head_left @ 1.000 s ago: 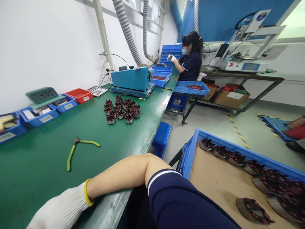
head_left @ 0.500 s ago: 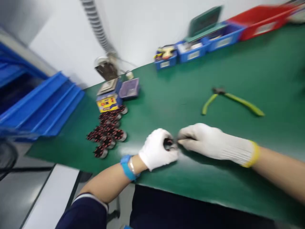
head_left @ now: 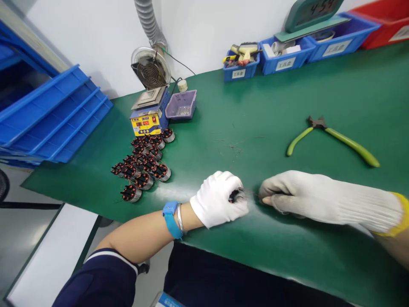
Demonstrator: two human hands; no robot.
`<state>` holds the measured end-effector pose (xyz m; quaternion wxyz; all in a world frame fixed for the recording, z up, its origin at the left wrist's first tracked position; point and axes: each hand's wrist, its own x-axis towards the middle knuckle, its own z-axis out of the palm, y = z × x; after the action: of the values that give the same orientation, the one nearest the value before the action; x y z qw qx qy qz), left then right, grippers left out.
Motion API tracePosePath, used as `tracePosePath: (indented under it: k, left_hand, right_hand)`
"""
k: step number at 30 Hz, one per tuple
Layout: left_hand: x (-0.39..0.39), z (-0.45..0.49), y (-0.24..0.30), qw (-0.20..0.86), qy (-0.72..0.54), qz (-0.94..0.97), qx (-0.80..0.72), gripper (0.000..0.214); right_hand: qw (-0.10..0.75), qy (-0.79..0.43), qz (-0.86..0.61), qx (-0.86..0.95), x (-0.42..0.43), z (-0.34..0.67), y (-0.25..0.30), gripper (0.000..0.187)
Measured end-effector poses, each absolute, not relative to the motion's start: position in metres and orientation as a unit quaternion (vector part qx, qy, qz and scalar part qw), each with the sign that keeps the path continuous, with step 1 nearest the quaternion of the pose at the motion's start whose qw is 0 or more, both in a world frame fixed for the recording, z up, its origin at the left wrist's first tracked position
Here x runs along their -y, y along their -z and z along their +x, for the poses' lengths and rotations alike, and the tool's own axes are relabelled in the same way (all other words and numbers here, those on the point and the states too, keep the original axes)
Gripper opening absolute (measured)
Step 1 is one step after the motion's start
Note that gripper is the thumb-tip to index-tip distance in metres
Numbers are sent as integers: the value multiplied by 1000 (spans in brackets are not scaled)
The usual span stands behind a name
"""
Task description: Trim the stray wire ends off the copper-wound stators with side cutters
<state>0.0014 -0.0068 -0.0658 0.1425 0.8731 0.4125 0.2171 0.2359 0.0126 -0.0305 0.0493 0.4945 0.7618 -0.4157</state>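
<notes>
My left hand (head_left: pixel 220 199), in a white glove, is wrapped round a motor stator (head_left: pixel 235 195), a wound core with copper coils; most of it is hidden by the fingers. A fine copper wire (head_left: pixel 252 192) runs from the stator toward my right hand (head_left: pixel 297 195). Gloved too, that hand pinches the wire's end between thumb and fingertips, a short gap from the left. To the left stand several similar stators (head_left: pixel 144 180) in a cluster. Beyond my right hand lie diagonal cutters (head_left: pixel 318 123) with green handles, spread apart.
A soldering pot (head_left: pixel 146 121) with a lit display stands behind the stators, beside a purple tray (head_left: pixel 181 105). Blue bins (head_left: pixel 239 74) and a red bin (head_left: pixel 383 25) line the wall. Stacked blue crates (head_left: pixel 54 115) are at left. Loose wire bits (head_left: pixel 234 148) lie on the green tabletop (head_left: pixel 204 111).
My right hand has drawn away rightward from my left hand, and a wire now shows between them. The left hand keeps its hold on the stator. The camera view has shifted.
</notes>
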Motion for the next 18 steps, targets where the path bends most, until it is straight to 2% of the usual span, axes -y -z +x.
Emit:
tracePosePath:
  k: [2, 5, 6, 10, 18]
  left_hand:
    - [7, 2, 65, 143, -214, 873, -414, 8]
    - [7, 4, 63, 151, -211, 864, -432, 12]
    - [8, 5, 62, 157, -209, 859, -441, 14]
    - [9, 8, 56, 185, -187, 839, -477, 19]
    - [8, 8, 48, 198, -146, 836, -491, 21]
  right_hand:
    - [27, 384, 524, -760, -12, 237, 28, 37]
    - [-34, 309, 594, -742, -11, 229, 24, 62]
    - [-35, 303, 599, -740, -10, 225, 23, 65]
    - [-31, 339, 580, -740, -5, 204, 23, 40]
    - [-55, 414, 633, -652, -8, 197, 28, 41]
